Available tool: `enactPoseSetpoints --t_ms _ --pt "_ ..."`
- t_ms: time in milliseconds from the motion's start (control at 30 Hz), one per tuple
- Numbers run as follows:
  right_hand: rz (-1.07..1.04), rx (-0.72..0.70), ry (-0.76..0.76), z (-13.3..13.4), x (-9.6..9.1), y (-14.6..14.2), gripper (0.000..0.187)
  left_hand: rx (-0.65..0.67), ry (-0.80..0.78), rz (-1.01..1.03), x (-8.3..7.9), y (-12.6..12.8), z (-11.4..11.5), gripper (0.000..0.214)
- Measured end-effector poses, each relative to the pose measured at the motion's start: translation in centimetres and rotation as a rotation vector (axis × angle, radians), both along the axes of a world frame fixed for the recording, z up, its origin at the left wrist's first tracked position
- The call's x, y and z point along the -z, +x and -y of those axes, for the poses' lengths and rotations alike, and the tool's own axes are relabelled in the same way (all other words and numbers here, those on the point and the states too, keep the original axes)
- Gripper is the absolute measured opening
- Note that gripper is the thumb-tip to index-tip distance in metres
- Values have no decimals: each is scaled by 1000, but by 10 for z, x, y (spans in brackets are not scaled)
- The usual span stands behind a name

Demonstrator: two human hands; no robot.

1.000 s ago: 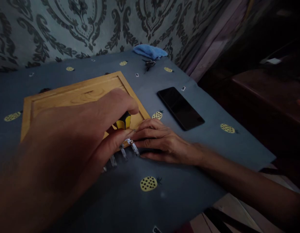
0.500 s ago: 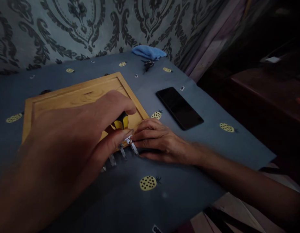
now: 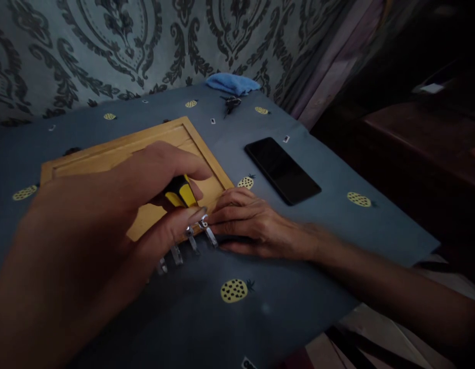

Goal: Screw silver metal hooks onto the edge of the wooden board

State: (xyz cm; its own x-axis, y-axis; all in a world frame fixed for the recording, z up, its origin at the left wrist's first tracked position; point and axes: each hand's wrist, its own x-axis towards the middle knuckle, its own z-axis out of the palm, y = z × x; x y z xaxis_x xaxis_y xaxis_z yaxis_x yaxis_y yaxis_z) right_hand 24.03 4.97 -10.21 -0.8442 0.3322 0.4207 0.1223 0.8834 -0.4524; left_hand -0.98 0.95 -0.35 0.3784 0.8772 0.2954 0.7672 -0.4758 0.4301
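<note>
My left hand (image 3: 152, 189) is closed round a screwdriver with a yellow and black handle (image 3: 178, 193), held over the near right corner of a wooden board (image 3: 118, 148). Its tip is hidden by my fingers. My right hand (image 3: 252, 223) lies beside that corner, fingers pressed together on a small metal clip (image 3: 206, 228) at the board's edge. Several more metal clips (image 3: 176, 253) stick out along the same edge onto the cloth.
The board rests on a table under a blue cloth (image 3: 298, 266) printed with yellow pineapples. A black phone (image 3: 282, 169) lies to the right of the board. At the back sit a blue rag (image 3: 232, 83) and a small dark object (image 3: 229, 104). Patterned wallpaper rises behind.
My left hand has turned a little, so more of the yellow handle shows and it leans further left. My right hand stays on the clip.
</note>
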Motion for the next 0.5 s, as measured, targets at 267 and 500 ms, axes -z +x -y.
enactPoseSetpoints --t_ms 267,500 --pt "7 -2 6 0 -3 0 26 -69 154 -124 7 -1 -4 32" --pt "1 -5 9 0 -1 0 28 -1 195 -157 5 8 -2 30"
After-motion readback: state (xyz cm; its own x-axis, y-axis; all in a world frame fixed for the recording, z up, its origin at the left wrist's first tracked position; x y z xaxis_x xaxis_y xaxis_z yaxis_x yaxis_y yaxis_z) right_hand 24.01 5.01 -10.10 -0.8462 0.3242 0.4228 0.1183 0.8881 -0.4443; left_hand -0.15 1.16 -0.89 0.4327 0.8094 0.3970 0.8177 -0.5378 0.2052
